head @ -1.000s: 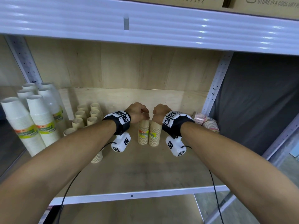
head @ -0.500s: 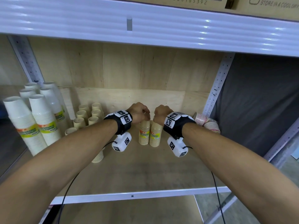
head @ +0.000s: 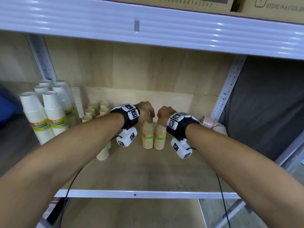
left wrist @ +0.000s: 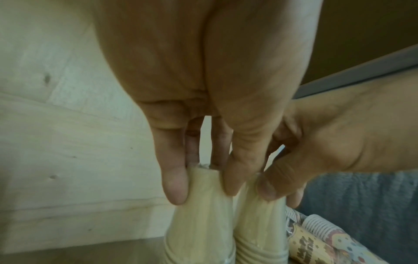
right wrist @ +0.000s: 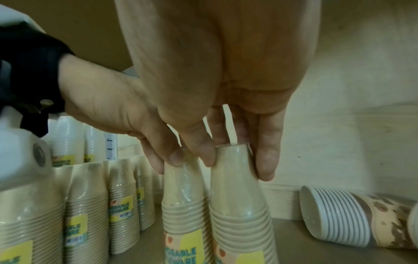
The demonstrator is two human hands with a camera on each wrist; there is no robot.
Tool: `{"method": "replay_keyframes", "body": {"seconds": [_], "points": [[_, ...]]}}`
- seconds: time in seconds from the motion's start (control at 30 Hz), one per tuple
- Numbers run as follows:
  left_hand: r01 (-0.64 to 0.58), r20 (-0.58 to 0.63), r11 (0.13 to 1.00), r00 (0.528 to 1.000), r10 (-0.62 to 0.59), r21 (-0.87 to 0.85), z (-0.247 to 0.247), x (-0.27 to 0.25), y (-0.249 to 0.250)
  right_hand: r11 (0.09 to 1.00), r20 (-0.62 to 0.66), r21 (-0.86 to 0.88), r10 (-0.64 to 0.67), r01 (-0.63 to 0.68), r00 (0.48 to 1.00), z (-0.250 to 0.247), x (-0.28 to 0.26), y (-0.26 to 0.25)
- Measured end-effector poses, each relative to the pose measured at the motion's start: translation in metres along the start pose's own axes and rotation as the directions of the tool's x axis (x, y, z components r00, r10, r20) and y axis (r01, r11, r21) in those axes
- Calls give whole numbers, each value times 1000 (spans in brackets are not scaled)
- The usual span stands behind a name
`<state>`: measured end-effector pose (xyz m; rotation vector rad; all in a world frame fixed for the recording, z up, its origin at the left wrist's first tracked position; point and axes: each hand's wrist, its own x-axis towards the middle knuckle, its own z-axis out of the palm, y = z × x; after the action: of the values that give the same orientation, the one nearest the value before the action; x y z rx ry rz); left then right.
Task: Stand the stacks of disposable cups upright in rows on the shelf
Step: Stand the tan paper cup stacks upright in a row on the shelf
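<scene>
— How many stacks are the hands on?

— Two. The left hand pinches the top of one tan cup stack, and the right hand pinches the top of a second tan stack. Both stand upright, side by side and touching, mid-shelf.

— And the rest?

— To the left, five tall white stacks stand upright in rows, with a cluster of tan stacks beside them; I count at least five tops, the left arm hiding the rest. Two patterned stacks lie on their sides at the right, near the upright post.

— Above?

— Two cardboard boxes on the upper shelf.
</scene>
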<state>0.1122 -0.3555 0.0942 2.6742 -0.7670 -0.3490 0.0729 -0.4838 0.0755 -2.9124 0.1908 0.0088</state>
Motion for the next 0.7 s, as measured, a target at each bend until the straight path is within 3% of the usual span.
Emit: {"method": "replay_keyframes", "body": {"seconds": [0.2,0.3,0.47,0.7], "points": [[114,57,993,992,-115,16,-22,-34,-8,992,31,-15,-123,124,992,-8,-7,-17],[167,103,986,980,-169,28,-33,-55,-17,983,110,13,-183,182,977,-15,-13,-35],[268,159,963,951,-267,11,-48,-93,-38,959,277,-82,-239,271,931,-22,-25,-83],[353,164,934,919,-358,57,-61,-147,-70,909,359,16,-394,417,846,-8,-41,-135]]}}
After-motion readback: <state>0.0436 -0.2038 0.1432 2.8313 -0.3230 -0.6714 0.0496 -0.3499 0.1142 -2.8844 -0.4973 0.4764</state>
